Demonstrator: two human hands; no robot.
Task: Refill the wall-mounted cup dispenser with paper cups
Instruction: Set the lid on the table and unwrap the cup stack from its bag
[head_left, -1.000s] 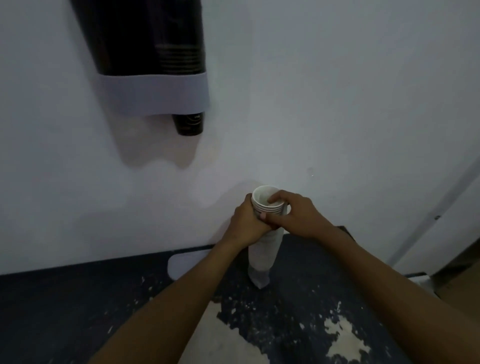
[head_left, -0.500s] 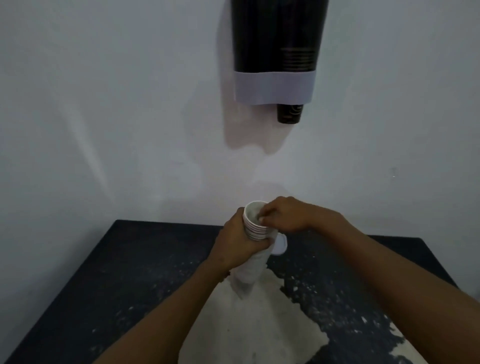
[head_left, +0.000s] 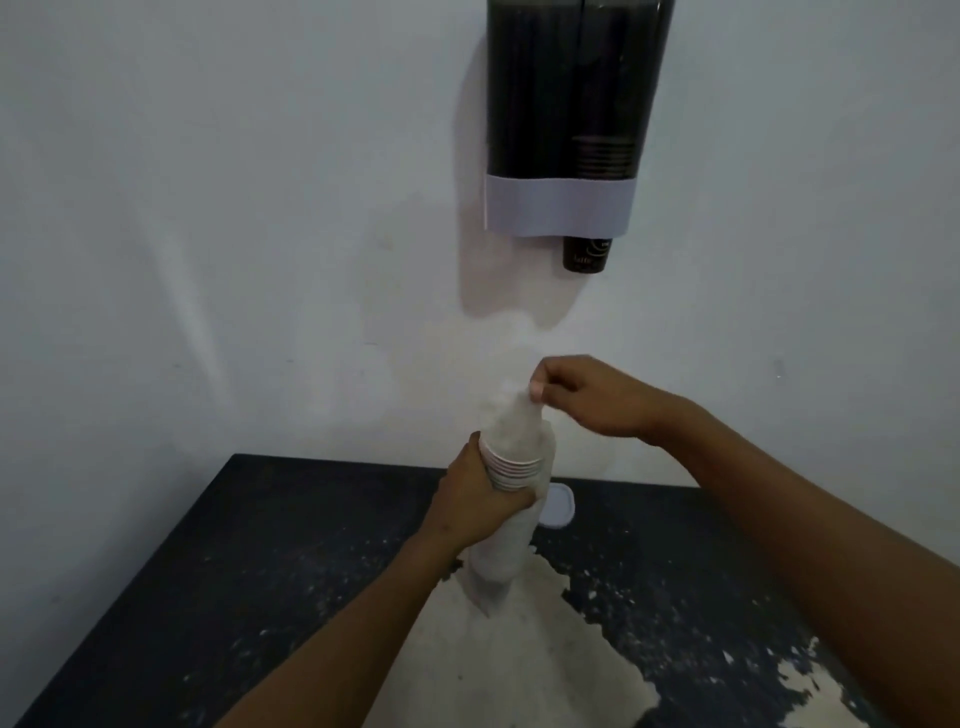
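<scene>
A dark wall-mounted cup dispenser (head_left: 571, 104) with a pale band hangs high on the white wall; a short stack of dark cups shows in its right tube and one dark cup (head_left: 587, 253) pokes out below. Under it I hold a stack of white paper cups (head_left: 511, 467) in a thin plastic sleeve, upright over the table. My left hand (head_left: 475, 501) grips the stack just below the rims. My right hand (head_left: 587, 397) pinches the sleeve's loose top (head_left: 519, 410) and holds it lifted above the cup mouths.
A dark table (head_left: 208, 571) with worn, pale patches stands against the wall. A small white lid-like piece (head_left: 558, 512) lies on it behind the stack. The table's left edge runs diagonally toward the bottom-left corner.
My right hand went from the top cup's rim to pinching the plastic sleeve and has pulled it upward. The view swung left, so the dispenser is now above the hands.
</scene>
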